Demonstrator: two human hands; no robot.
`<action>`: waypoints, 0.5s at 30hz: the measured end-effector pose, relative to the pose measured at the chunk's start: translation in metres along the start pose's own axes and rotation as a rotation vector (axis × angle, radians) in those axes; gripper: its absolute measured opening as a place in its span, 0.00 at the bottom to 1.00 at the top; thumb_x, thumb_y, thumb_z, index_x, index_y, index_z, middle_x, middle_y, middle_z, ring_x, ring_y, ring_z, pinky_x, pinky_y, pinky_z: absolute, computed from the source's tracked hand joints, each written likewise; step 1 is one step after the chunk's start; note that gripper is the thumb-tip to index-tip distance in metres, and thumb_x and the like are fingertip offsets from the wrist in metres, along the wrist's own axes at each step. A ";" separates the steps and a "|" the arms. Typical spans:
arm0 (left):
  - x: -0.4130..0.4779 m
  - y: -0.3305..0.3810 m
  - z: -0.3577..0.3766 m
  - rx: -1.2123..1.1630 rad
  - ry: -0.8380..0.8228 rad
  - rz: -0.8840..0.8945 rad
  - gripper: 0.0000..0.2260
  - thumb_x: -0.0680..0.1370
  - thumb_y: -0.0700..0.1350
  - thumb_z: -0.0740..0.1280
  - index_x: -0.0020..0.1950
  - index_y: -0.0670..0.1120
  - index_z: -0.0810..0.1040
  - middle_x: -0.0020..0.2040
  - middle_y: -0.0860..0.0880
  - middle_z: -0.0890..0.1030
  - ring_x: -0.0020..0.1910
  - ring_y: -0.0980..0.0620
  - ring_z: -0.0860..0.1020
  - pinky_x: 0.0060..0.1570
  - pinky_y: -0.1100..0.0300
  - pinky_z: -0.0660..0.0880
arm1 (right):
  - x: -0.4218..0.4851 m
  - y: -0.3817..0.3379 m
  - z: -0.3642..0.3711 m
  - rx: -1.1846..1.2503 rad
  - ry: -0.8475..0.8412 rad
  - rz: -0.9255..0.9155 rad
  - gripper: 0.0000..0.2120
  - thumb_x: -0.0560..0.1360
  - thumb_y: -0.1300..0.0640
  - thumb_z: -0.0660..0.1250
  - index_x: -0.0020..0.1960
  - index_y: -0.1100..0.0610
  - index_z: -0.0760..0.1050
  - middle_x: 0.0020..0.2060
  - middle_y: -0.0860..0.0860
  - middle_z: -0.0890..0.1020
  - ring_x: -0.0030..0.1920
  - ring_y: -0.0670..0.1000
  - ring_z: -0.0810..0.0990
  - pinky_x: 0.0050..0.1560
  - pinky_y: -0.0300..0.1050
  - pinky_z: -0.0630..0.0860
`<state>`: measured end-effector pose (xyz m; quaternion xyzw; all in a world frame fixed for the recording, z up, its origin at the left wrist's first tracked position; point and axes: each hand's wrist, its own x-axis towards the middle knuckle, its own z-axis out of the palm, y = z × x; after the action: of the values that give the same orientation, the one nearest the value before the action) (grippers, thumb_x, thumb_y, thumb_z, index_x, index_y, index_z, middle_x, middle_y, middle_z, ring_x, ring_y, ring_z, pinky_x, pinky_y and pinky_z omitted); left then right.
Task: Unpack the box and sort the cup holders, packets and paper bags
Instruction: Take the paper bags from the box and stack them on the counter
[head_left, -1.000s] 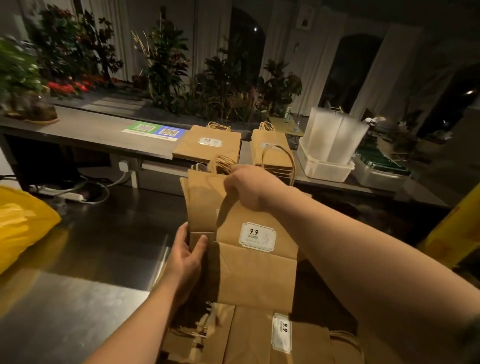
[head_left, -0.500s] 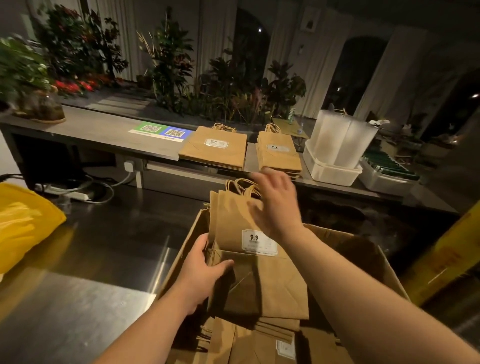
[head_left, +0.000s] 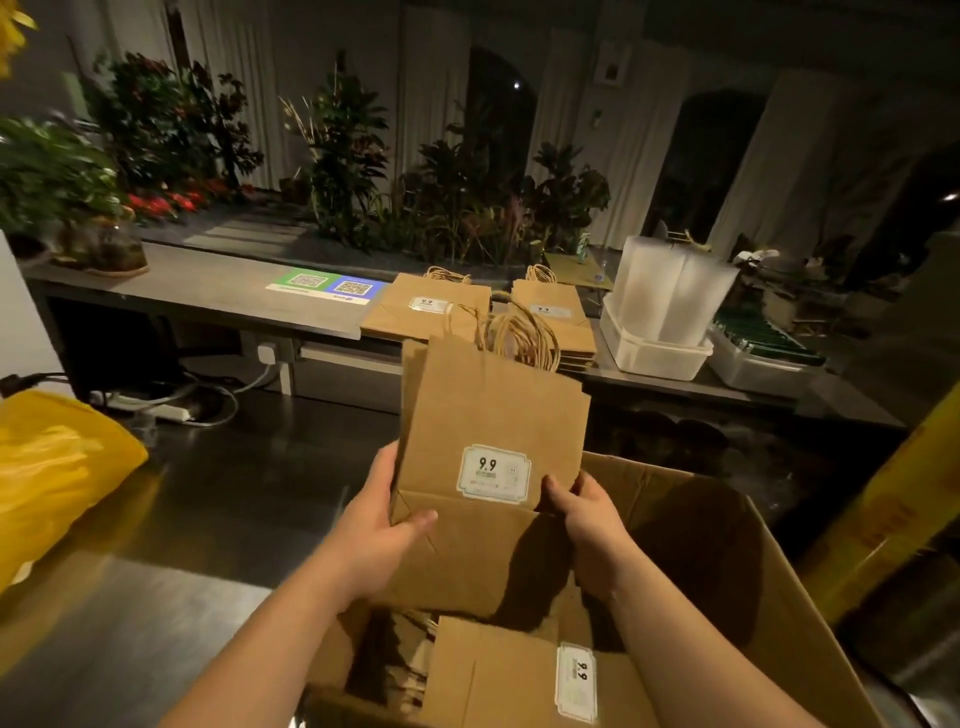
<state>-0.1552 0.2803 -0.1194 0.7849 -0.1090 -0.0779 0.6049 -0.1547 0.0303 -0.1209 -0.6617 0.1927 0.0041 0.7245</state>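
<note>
The left hand (head_left: 384, 535) grips the lower left edge of a bundle of paper bags (head_left: 493, 410), thumb across the front and fingers curled behind. The right hand (head_left: 587, 519) clamps the lower right edge the same way, thumb just beside the white "9.9" label (head_left: 493, 474). The bundle stands upright, its twine handles (head_left: 519, 338) at the top, and is held above the open cardboard box (head_left: 737, 561). More bags (head_left: 498, 675) lie flat inside the box, below the bundle and against its near wall; the right half of the box looks dark and hollow.

Beyond the box, the far worktop (head_left: 208, 291) carries two stacks of paper bags (head_left: 431, 312) side by side, close together but with a narrow gap between them. Just to their right sits a white tub (head_left: 654, 353), then a tray of green packets (head_left: 763, 348). To the stacks' left the worktop surface is bare past the code stickers (head_left: 327, 285). A yellow plastic bag (head_left: 52, 467) lies on the steel worktop (head_left: 171, 519) well left of the box.
</note>
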 end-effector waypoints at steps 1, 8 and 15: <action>-0.001 0.007 -0.011 -0.005 0.017 0.015 0.30 0.82 0.46 0.69 0.73 0.71 0.57 0.65 0.62 0.77 0.64 0.57 0.76 0.65 0.46 0.76 | -0.002 -0.008 0.010 0.010 -0.006 -0.072 0.09 0.84 0.55 0.64 0.63 0.48 0.74 0.54 0.53 0.86 0.56 0.56 0.85 0.62 0.59 0.80; 0.000 0.019 -0.077 0.003 0.333 0.137 0.26 0.82 0.46 0.68 0.73 0.63 0.59 0.61 0.60 0.77 0.60 0.59 0.77 0.64 0.48 0.75 | -0.019 -0.056 0.084 -0.034 -0.102 -0.565 0.10 0.83 0.52 0.65 0.60 0.39 0.71 0.54 0.36 0.82 0.57 0.40 0.82 0.53 0.37 0.81; -0.019 -0.024 -0.076 -0.027 0.412 0.067 0.37 0.79 0.38 0.72 0.74 0.66 0.53 0.65 0.58 0.74 0.59 0.63 0.75 0.67 0.55 0.71 | -0.023 -0.007 0.113 -0.061 -0.172 -0.501 0.13 0.83 0.49 0.65 0.67 0.44 0.71 0.57 0.43 0.83 0.60 0.47 0.83 0.61 0.51 0.82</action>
<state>-0.1522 0.3624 -0.1233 0.7720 -0.0079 0.1028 0.6272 -0.1431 0.1435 -0.1025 -0.7074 -0.0399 -0.1134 0.6965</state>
